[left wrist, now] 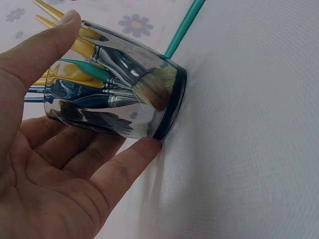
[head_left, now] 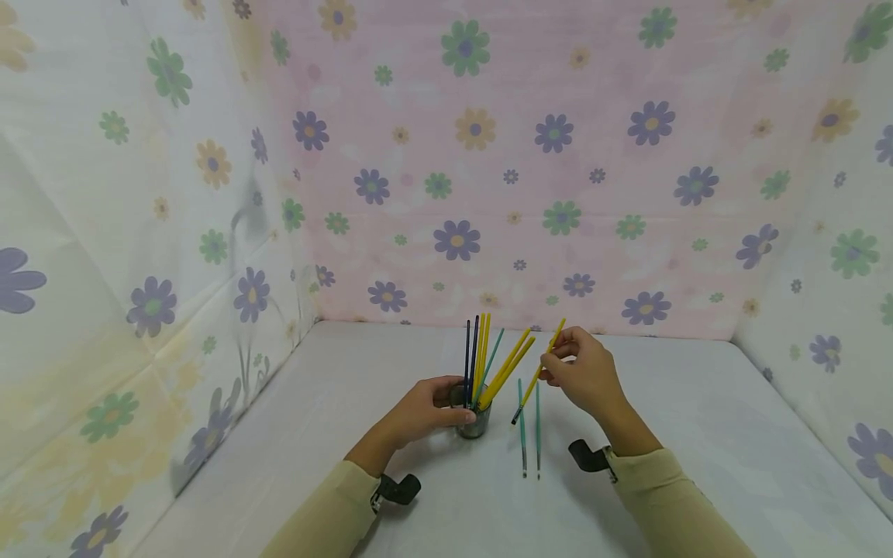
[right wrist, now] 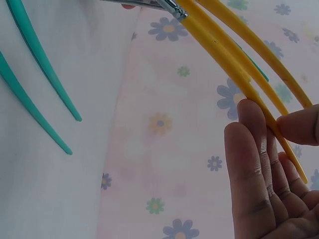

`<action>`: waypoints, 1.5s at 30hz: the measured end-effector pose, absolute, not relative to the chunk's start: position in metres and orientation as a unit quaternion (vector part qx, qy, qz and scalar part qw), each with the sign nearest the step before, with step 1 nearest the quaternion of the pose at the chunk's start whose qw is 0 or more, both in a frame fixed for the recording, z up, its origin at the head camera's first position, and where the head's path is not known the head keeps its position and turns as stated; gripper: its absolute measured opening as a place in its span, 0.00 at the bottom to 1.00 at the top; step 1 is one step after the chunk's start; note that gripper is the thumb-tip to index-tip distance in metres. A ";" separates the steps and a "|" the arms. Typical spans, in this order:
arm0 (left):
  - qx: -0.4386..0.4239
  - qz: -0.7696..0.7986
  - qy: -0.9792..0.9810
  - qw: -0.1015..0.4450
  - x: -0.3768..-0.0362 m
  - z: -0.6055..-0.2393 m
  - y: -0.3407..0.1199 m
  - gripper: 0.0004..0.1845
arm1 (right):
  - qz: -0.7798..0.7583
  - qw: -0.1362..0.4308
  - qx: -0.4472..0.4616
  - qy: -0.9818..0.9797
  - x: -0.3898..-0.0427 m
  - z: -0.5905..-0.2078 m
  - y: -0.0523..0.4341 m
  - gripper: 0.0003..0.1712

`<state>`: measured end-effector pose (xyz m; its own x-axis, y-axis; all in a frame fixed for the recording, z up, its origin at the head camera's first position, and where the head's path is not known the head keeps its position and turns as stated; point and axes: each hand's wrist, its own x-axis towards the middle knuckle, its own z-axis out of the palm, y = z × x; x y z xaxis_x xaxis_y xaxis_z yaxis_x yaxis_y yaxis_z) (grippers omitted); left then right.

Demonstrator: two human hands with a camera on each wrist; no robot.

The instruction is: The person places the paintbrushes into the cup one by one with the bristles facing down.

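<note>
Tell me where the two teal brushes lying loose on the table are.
In the head view, the two teal brushes lie side by side on the white table, just right of the glass cup, below the right hand.

White table surface (head_left: pixel 698 434) enclosed on three sides by flower-print cloth: pink back wall (head_left: pixel 530 155) with purple, green, yellow flowers; whitish left wall (head_left: pixel 125 232) and right wall (head_left: pixel 830 256), same print. Soft, even light, faint shadows.
</note>
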<state>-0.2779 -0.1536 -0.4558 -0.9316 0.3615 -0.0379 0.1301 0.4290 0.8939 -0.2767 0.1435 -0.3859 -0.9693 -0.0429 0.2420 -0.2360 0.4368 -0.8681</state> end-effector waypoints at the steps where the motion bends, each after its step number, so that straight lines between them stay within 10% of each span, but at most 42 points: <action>1: 0.147 0.514 0.838 0.112 -0.278 -0.456 -0.153 0.47 | 0.524 0.095 0.084 -0.842 -0.276 -0.386 0.143 0.15; 45: 0.142 0.521 0.833 0.118 -0.281 -0.459 -0.154 0.48 | 0.590 0.143 0.128 -0.784 -0.268 -0.385 0.125 0.17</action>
